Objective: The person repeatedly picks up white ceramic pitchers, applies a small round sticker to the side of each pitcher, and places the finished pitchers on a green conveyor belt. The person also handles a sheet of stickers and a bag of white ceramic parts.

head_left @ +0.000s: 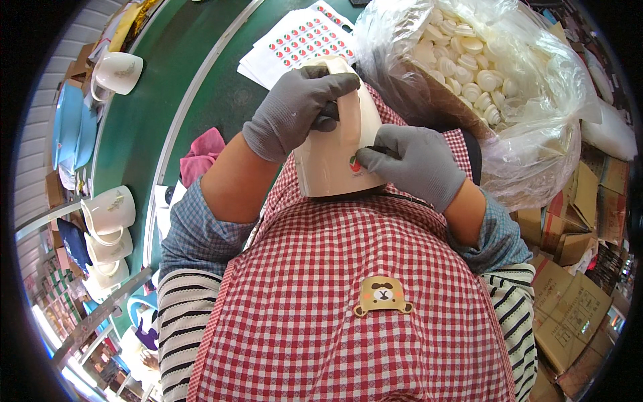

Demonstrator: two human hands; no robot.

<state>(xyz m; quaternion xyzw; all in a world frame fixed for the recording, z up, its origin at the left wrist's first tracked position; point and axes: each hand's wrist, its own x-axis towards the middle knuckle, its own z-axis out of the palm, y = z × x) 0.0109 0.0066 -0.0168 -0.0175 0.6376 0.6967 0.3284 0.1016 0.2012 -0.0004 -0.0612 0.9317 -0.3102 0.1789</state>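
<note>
A cream plastic jug or kettle body (326,166) is held tilted in front of my apron, its wide base towards me. My left hand (304,103), in a grey work glove, is wrapped around its handle (349,118). Low on the jug's wall, below the handle, sits a small red and green sticker (354,164) with a line of print. My right hand (414,163), also gloved in grey, is at the jug's lower right side, its thumb touching the wall at the sticker's edge. Its other fingers are curled and partly hidden.
Sheets of round red and green stickers (306,40) lie beyond the jug. A plastic-lined carton (447,118) of cream plastic parts stands at right. On the green conveyor (125,151) are white jugs (108,208) and a single jug (118,73). A pink cloth (201,156) lies nearby. Cardboard boxes (567,311) fill the lower right.
</note>
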